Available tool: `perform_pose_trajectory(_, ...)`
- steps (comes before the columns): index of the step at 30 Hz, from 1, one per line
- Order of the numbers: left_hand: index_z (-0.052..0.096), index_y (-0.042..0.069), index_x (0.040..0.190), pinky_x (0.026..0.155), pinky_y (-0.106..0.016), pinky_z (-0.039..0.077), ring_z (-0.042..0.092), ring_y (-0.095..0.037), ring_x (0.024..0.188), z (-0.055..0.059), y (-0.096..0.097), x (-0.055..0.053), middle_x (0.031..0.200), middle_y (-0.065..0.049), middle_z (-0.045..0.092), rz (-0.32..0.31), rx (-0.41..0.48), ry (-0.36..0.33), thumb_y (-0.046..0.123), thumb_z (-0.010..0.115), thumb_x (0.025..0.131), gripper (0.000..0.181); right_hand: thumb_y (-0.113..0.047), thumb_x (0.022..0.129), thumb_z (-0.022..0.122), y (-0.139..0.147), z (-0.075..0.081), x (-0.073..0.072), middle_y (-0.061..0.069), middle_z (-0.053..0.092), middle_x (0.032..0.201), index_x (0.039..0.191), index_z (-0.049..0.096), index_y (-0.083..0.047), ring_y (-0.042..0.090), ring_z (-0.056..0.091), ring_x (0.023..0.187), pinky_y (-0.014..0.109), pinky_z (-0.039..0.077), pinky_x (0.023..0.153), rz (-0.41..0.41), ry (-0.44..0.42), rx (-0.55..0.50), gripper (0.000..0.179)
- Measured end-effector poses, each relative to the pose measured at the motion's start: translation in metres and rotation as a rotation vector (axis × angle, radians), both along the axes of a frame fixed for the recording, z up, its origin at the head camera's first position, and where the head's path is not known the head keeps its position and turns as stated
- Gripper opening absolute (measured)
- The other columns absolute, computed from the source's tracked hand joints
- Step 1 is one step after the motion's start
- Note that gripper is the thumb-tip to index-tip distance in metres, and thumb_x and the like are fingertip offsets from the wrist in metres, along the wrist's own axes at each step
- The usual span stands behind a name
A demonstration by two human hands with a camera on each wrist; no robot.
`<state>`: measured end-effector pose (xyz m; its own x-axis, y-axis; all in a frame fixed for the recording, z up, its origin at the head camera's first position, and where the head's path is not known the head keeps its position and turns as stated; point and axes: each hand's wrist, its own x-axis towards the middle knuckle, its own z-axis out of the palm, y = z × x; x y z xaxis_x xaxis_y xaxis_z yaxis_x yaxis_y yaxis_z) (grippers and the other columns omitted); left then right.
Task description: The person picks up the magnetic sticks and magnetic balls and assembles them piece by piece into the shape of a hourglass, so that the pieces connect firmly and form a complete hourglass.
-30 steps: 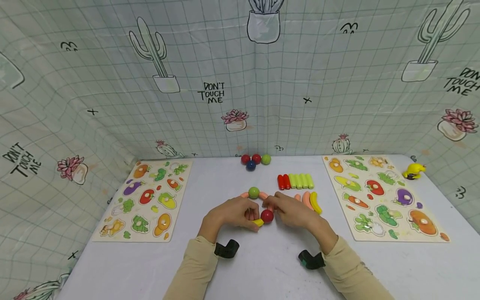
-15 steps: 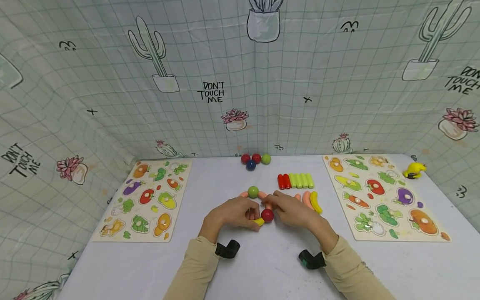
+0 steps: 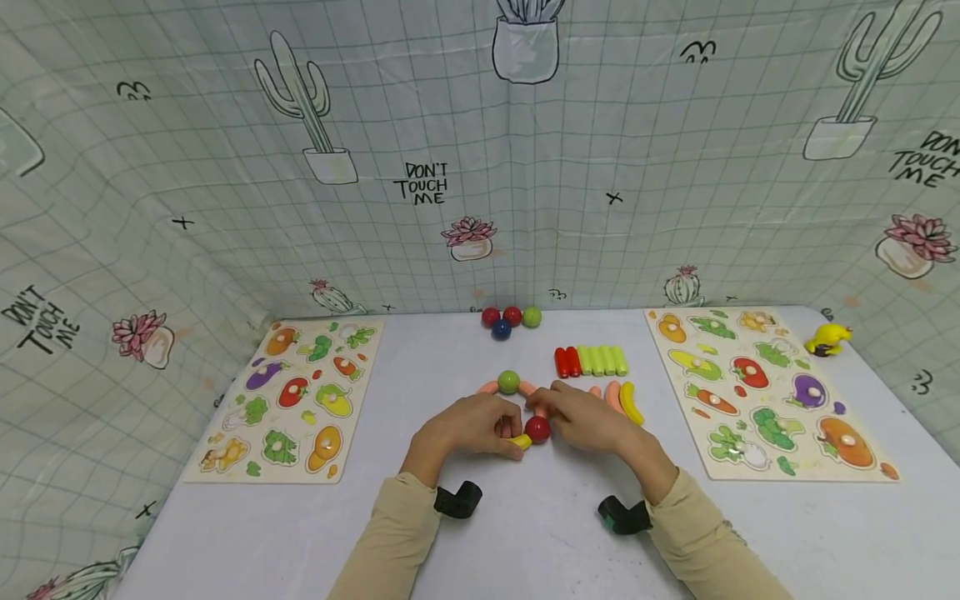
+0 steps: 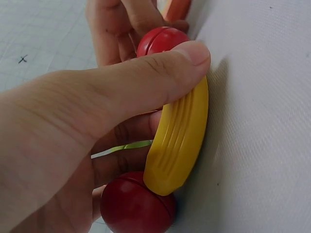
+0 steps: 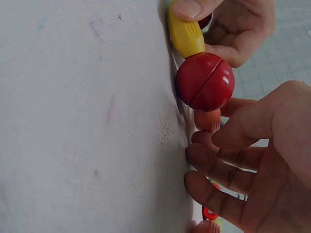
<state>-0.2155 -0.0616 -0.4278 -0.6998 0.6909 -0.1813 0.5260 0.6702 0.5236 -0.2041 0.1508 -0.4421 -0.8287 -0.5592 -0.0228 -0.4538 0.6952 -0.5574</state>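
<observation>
Pinched between thumb and fingers, a yellow banana (image 4: pixel 183 135) is in the left hand (image 3: pixel 474 425), and the grip is only as wide as the toy. It is low over the white table (image 3: pixel 525 542), just to the left of the near red ball (image 3: pixel 537 430), and 1 end meets that ball. By its other end is a dark red ball (image 4: pixel 137 204).

To the right of the near red ball is the right hand (image 3: pixel 585 418). Its fingers are bent beside a pink piece (image 5: pixel 207 119) that is next to the ball. I can't tell if they pinch the pink piece or only touch it.

Behind the near red ball is a green ball (image 3: pixel 508 382). Farther back are 4 more balls (image 3: pixel 502 330): 2 red, 1 blue and 1 green. Back and to the right of the near red ball lie 2 red sticks (image 3: pixel 567 362) and 4 light green sticks (image 3: pixel 603 361). Well to its left and right are 2 food picture boards, the left board (image 3: pixel 300 442) and the right board (image 3: pixel 697 450).
</observation>
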Motion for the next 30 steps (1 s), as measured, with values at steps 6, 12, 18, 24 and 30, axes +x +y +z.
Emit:
perform_pose_trajectory(6, 0.063, 0.017, 0.079, 0.061, -0.017, 0.039, 0.047, -0.003, 0.065, 0.0, 0.001, 0.001, 0.07, 0.008, 0.055, -0.002, 0.002, 0.006, 0.028, 0.08, 0.075, 0.021, 0.001, 0.09, 0.049, 0.001, -0.001, -0.002, 0.0, 0.056, 0.095, 0.117, 0.06, -0.014, 0.011, 0.049, 0.08, 0.023, 0.043, 0.07, 0.01, -0.004, -0.011, 0.033)
perform_pose_trajectory(12, 0.064, 0.018, 0.083, 0.063, -0.018, 0.041, 0.05, -0.004, 0.067, 0.003, -0.002, -0.001, 0.072, 0.007, 0.057, 0.019, 0.063, -0.021, 0.033, 0.074, 0.081, 0.018, 0.001, 0.09, 0.049, 0.003, -0.001, -0.002, 0.001, 0.059, 0.097, 0.119, 0.06, -0.013, 0.012, 0.049, 0.083, 0.024, 0.045, 0.073, 0.028, 0.026, -0.008, 0.034)
perform_pose_trajectory(18, 0.064, 0.02, 0.099, 0.068, -0.023, 0.043, 0.052, -0.01, 0.078, -0.001, -0.015, -0.012, 0.083, 0.007, 0.057, 0.184, 0.16, 0.091, 0.033, 0.061, 0.092, 0.016, -0.001, 0.09, 0.049, 0.003, 0.001, -0.004, 0.001, 0.062, 0.1, 0.126, 0.056, -0.014, 0.014, 0.052, 0.084, 0.028, 0.048, 0.075, -0.023, 0.013, -0.054, 0.039)
perform_pose_trajectory(24, 0.064, 0.017, 0.106, 0.065, -0.025, 0.042, 0.051, -0.012, 0.078, -0.018, -0.026, -0.022, 0.092, 0.002, 0.059, 0.466, 0.236, 0.224, 0.025, 0.058, 0.093, 0.016, -0.006, 0.091, 0.05, 0.004, 0.004, -0.008, 0.004, 0.062, 0.099, 0.122, 0.057, -0.014, 0.016, 0.053, 0.084, 0.03, 0.048, 0.076, -0.106, 0.002, -0.076, 0.033)
perform_pose_trajectory(30, 0.067, 0.016, 0.104, 0.062, -0.025, 0.04, 0.051, -0.011, 0.073, -0.033, -0.029, -0.027, 0.091, 0.0, 0.063, 0.515, 0.259, 0.175, 0.028, 0.06, 0.091, 0.019, -0.009, 0.095, 0.049, 0.022, 0.008, -0.018, 0.011, 0.063, 0.103, 0.122, 0.057, -0.007, 0.017, 0.053, 0.083, 0.029, 0.047, 0.07, -0.157, 0.026, -0.109, 0.029)
